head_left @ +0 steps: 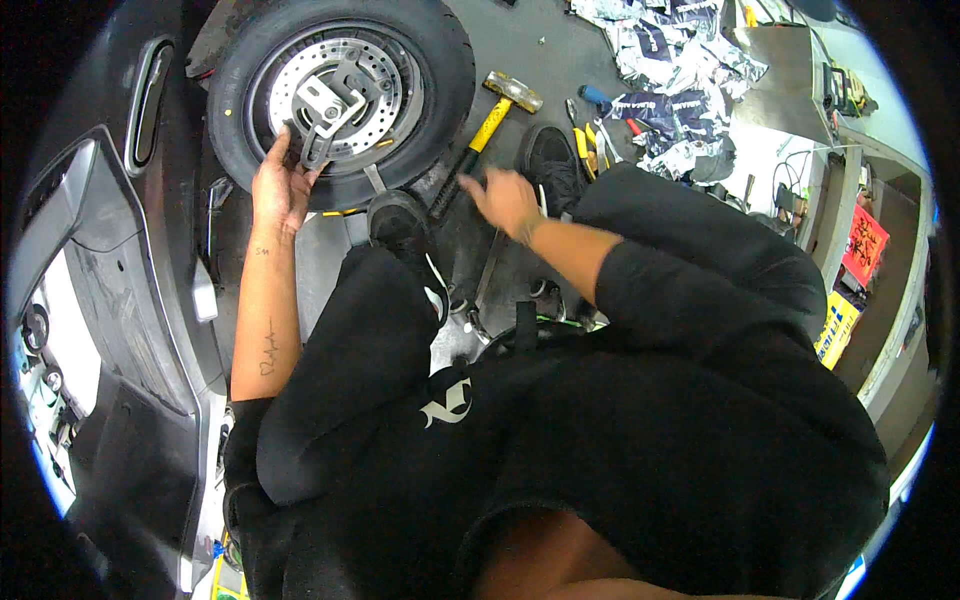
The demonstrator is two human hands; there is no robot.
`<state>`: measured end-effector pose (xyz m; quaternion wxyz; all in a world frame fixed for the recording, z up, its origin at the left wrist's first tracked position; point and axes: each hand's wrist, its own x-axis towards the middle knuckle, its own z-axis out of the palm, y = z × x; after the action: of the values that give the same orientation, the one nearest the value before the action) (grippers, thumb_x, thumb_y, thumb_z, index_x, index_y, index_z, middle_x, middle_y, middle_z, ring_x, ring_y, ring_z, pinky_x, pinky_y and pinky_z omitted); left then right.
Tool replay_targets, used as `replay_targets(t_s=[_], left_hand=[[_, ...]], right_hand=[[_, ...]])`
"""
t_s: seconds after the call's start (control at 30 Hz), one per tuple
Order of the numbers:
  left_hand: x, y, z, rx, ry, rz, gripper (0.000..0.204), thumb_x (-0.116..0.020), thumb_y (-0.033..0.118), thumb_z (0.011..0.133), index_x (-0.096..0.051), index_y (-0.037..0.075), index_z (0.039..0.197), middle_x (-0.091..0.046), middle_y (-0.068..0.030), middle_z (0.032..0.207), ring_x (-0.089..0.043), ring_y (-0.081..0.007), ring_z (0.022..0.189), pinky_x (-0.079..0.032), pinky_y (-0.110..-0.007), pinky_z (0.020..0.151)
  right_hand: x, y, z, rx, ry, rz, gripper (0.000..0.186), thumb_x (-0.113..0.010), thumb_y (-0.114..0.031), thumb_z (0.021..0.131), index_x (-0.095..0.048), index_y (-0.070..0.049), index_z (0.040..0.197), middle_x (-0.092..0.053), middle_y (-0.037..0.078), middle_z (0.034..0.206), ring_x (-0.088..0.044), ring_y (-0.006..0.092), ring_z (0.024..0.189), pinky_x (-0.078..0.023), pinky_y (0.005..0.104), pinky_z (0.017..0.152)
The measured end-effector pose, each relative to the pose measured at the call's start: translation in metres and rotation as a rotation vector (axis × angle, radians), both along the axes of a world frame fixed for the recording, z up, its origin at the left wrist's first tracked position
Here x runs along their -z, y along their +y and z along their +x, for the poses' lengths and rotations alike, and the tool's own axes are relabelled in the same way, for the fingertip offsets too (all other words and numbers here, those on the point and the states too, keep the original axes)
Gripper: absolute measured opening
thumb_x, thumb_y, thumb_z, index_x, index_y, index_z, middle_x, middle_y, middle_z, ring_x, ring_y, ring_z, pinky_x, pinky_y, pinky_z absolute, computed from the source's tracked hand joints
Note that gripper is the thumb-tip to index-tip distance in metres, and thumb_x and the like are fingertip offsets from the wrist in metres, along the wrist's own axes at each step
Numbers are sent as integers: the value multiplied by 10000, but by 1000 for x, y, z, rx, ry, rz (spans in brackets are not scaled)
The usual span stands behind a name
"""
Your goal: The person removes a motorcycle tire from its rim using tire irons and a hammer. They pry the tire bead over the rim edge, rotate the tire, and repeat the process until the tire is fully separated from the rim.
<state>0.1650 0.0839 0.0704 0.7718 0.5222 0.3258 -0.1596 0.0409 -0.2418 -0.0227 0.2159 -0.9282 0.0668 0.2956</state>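
A wheel with a black tyre (232, 130) lies flat at the upper left, with a drilled silver brake disc (288, 92) facing up. On its hub sits a metal bracket (322, 102) with a slotted arm. My left hand (284, 188) reaches over the tyre's near side, its fingers closed around the bracket's lower end; the fingertips are partly hidden. My right hand (508, 204) hovers beside the black grip of a sledgehammer (490, 125) with a yellow handle. Its fingers are apart and hold nothing, and they look slightly blurred.
My shoes (398, 222) stand close to the wheel and hammer. Pliers and screwdrivers (592, 140) lie right of the hammer, beside crumpled silver packaging (690, 110). A dark vehicle panel (150, 220) borders the left; a shelf unit (885, 330) stands at right.
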Motion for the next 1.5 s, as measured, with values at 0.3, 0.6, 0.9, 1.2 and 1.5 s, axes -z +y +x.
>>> replay_targets(t_s=[0.3,0.6,0.9,1.2,1.5], left_hand=[[5,2,2,10,-12,-37,424,-599,346,1093,-616,67,1411,-660,-73,1400,-620,-244,1283,-453,-522,1110],[-65,12,1,847,103,937,546,-610,488,1071,-738,-27,940,-706,-77,755,-724,-208,688,-598,-362,691],[-93,-75,-37,1204,64,13,611,-620,541,1060,-684,-37,1247,-705,-76,924,-674,-141,735,-616,-325,704],[-60,-57,-71,888,357,-508,531,-788,157,968,-571,-22,1418,-667,-30,1124,-662,-113,928,-634,-331,828],[-52,4,-82,948,286,-277,540,-658,-100,842,-597,2,1369,-649,-40,975,-644,-139,818,-522,-274,714]], right_hand=[[24,13,-113,334,449,-93,627,-750,-572,924,-741,34,1082,-741,267,1120,-733,438,1009,-596,495,859],[3,-2,-84,375,143,153,360,-716,-372,940,-667,-26,1024,-733,228,950,-699,474,948,-553,540,816],[-130,41,20,-739,-531,348,118,-633,-152,905,-683,-109,1002,-725,112,865,-747,319,816,-582,470,674],[-140,45,-3,-648,-557,241,138,-639,-176,904,-614,-128,1031,-616,38,899,-714,236,767,-538,398,712],[-120,32,6,-328,-741,295,409,-740,-461,929,-638,-118,1128,-661,90,984,-720,295,869,-531,435,726]])
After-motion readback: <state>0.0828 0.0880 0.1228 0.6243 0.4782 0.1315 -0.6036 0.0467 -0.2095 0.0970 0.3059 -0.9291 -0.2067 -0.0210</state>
